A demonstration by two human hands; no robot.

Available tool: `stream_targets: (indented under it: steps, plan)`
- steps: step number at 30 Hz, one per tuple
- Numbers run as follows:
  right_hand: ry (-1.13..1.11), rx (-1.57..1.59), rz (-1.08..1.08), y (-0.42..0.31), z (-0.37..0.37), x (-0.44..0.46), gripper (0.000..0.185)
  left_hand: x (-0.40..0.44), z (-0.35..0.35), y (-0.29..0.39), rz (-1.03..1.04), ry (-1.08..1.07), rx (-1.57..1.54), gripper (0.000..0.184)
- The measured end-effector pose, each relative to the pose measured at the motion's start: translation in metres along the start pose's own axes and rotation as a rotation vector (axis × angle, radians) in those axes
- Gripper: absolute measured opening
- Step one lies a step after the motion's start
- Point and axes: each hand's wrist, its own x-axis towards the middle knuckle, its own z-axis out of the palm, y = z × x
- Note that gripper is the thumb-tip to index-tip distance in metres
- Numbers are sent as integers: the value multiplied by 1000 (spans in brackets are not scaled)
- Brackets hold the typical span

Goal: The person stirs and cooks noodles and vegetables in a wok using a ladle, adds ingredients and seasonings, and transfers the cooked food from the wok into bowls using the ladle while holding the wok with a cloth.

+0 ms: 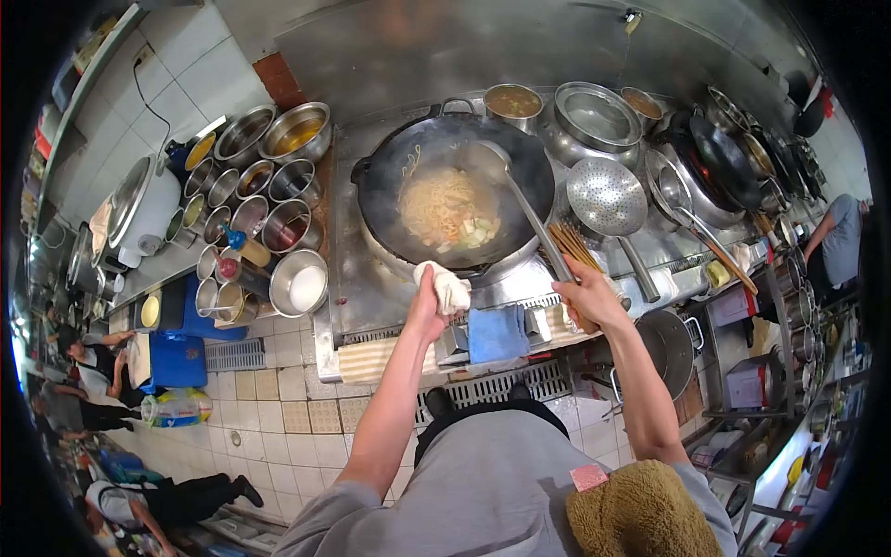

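Steam rises from a large black wok (382, 190) on the range, with noodles (434, 206) and pale chopped pieces heaped inside it. At the wok's near rim, my left hand (427, 308) is closed around a folded white cloth (450, 290); whether the wok's handle is gripped beneath it is hidden. My right hand (591, 297) grips the long handle of a metal ladle (531, 215), whose bowl rests in the wok by the food. Just beyond that hand lies a bundle of thin wooden sticks (573, 243).
A perforated strainer (606, 197) and a lidded metal pot (597, 119) stand right of the wok. Metal containers of sauces and a bowl of white powder (302, 284) crowd the left. A blue cloth (498, 334) hangs at the front edge. Other people (167, 501) are at far left and right.
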Motion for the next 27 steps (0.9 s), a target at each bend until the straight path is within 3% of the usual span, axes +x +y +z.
stream_targets:
  steps: [6, 9, 10, 12, 14, 17, 22, 23, 26, 27]
  plan:
    - [-155, 116, 127, -17, 26, 54, 60, 24, 14, -3, -60, 94, 11, 54]
    - [-261, -219, -23, -12, 23, 45, 59, 33, 15, -4, -62, 145, -61, 47]
    - [-235, -508, -132, -13, 15, 33, 59, 35, 15, -3, -64, 160, -92, 45]
    - [-86, -936, -553, 26, -16, 26, 62, 44, 9, -3, -92, 143, -134, 41]
    - [-21, -1241, -320, -4, -34, -11, 61, 50, 6, 0, -123, 103, -217, 26]
    - [82, -1420, -315, -4, -45, -47, 61, 67, -4, -9, -141, 128, -314, 16]
    - [-187, -763, -70, -50, -56, -138, 59, 5, 26, -24, -65, 127, -283, 16]
    - [-231, -599, -18, -61, -59, -151, 59, -16, 37, -31, -51, 227, -332, 17]
    - [-329, -413, 279, -84, -61, -158, 58, -39, 54, -28, -22, 204, -277, 19]
    - [-313, -491, 177, -80, -56, -153, 58, -14, 44, -31, -2, 139, -310, 19]
